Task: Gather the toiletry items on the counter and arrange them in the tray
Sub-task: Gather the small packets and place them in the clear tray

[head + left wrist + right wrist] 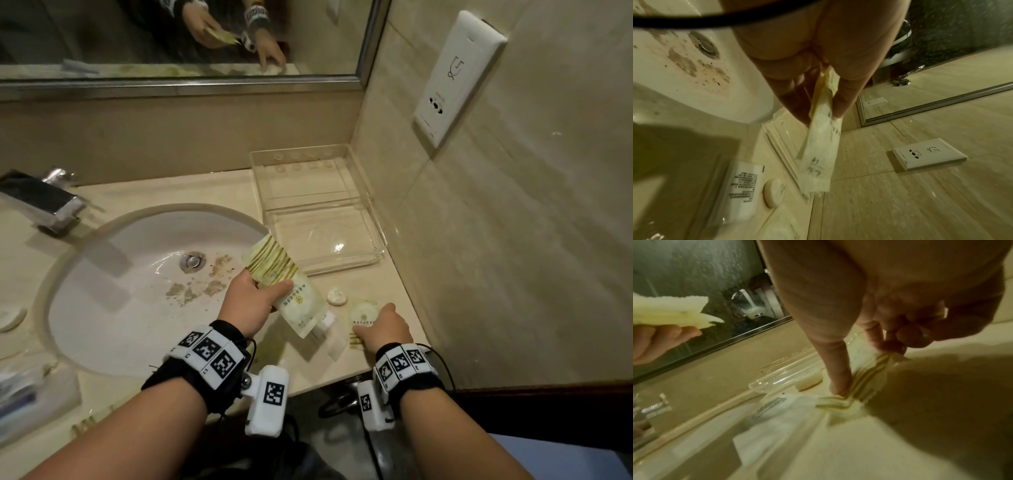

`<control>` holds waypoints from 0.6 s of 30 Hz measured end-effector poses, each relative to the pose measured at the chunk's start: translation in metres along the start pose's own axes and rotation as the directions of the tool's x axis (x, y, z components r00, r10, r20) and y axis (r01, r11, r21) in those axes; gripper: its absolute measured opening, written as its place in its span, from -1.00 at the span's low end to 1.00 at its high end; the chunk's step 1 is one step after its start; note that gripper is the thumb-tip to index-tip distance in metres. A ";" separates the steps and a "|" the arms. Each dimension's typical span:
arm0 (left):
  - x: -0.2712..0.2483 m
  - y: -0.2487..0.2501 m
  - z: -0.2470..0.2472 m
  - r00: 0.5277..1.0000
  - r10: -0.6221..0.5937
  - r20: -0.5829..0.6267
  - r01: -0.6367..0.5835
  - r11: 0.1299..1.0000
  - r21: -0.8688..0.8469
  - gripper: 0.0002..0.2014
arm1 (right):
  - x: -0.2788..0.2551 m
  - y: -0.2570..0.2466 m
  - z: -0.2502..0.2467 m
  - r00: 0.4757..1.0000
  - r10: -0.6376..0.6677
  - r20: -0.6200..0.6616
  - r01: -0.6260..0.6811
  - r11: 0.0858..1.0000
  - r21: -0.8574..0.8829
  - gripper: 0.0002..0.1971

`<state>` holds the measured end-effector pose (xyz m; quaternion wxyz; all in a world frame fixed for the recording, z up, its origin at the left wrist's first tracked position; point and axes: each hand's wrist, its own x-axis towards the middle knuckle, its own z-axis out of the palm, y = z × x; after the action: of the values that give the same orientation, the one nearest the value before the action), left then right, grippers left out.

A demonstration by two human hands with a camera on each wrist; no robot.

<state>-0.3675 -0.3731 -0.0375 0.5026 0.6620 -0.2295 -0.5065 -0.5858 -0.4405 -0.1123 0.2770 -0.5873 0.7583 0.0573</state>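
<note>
Starting from the left, some packets [30, 387] lie on the desk [219, 186] beyond the sink [113, 301], seemingly not yet gathered; the left hand [251, 301] grasps a long pale-green sachet [284, 282], lifted above the basin's edge; a white-capped tube [325, 330] and a small round soap [336, 296] lie loose beside it; the right hand [385, 329] pinches a round-windowed packet [363, 315] flat on the desk; the clear tray [373, 219] by the wall looks empty, so nearly everything remains to be done
</note>
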 end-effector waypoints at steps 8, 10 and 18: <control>0.000 0.003 -0.008 1.000 0.006 -0.031 -0.006 1.000 -0.018 -0.82 | -0.006 -0.006 -0.038 0.992 -0.114 -0.048 0.123 0.922 0.367 -0.88; 0.001 0.005 -0.013 0.999 0.010 -0.037 -0.012 0.999 -0.037 -0.82 | -0.016 -0.020 -0.052 0.979 -0.201 -0.048 0.197 0.839 0.507 -0.96; -0.003 0.009 -0.045 0.993 -0.019 -0.115 0.005 0.993 -0.120 -0.79 | -0.061 -0.088 -0.075 0.756 -0.642 0.127 0.308 0.520 0.797 -0.71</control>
<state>-0.3258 -0.3545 -0.0291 0.5506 0.6605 -0.1651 -0.4830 -0.5218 -0.4462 0.0012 0.6442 -0.5868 0.4426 -0.2115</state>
